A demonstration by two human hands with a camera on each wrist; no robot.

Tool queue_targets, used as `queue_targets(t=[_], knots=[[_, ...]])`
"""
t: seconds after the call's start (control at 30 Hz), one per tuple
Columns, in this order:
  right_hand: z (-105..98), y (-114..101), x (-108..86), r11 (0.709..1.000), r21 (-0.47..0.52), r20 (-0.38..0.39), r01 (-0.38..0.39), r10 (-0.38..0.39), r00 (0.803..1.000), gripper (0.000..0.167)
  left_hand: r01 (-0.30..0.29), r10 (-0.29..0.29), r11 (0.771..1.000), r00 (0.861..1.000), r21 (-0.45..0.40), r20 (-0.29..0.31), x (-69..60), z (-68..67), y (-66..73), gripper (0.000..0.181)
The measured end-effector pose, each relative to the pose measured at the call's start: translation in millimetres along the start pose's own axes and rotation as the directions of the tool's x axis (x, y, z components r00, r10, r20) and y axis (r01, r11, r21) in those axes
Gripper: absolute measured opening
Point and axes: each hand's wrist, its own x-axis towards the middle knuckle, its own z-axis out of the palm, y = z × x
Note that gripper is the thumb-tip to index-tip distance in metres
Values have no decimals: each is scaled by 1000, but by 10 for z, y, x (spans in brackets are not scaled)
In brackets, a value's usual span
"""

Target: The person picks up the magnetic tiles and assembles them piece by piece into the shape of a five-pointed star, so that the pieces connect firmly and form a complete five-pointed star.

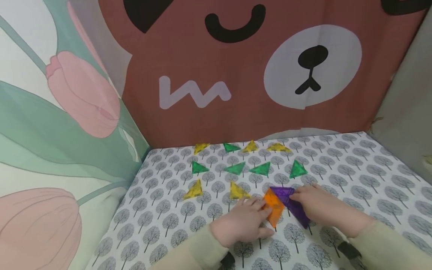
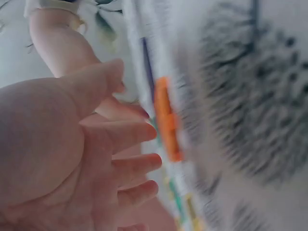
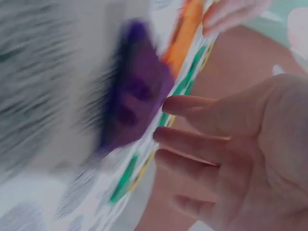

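An orange tile [image 1: 274, 206] lies flat on the tree-print cloth, its upper right edge against a purple tile [image 1: 297, 210]. My left hand [image 1: 241, 221] is at the orange tile's left side, fingertips over it; the left wrist view shows this hand [image 2: 96, 144] with spread, relaxed fingers beside the orange tile [image 2: 167, 120]. My right hand [image 1: 325, 206] has its fingertips at the purple tile's upper right edge. In the right wrist view the fingers of that hand [image 3: 231, 144] are extended, near the purple tile [image 3: 137, 91]. Whether the fingertips press the tiles is unclear.
Beyond the hands lie several green triangles [image 1: 263, 168] in a row, with yellow triangles [image 1: 239, 190] nearer and more yellow and green ones [image 1: 231, 147] at the back edge. A brown bear-print cloth [image 1: 243, 123] hangs behind, a tulip-print one [image 1: 84, 93] at left.
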Motion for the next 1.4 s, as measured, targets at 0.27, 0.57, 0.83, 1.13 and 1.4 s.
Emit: queue_targets(t=[0.27,0.57,0.83,1.13,1.4], knots=[[-87,-557,582,978,114,-28,175,-173,985,38,245,-258,964,955,-101,-146,-611,-200,-476,57],[105,-875,925,982,164,13,89,-92,996,48,442,-481,873,849,-207,-218,-897,81,-1192,48],[215,-1038,997,979,200,12,47,-51,999,52,509,-566,817,798,-270,-209,-694,250,-1322,53],[197,-986,975,980,154,-30,126,-123,992,51,477,-551,823,802,-308,-229,-784,221,-1304,43],[186,-884,973,960,224,31,167,-178,983,45,323,-376,915,901,-242,-219,-809,236,-1380,42]])
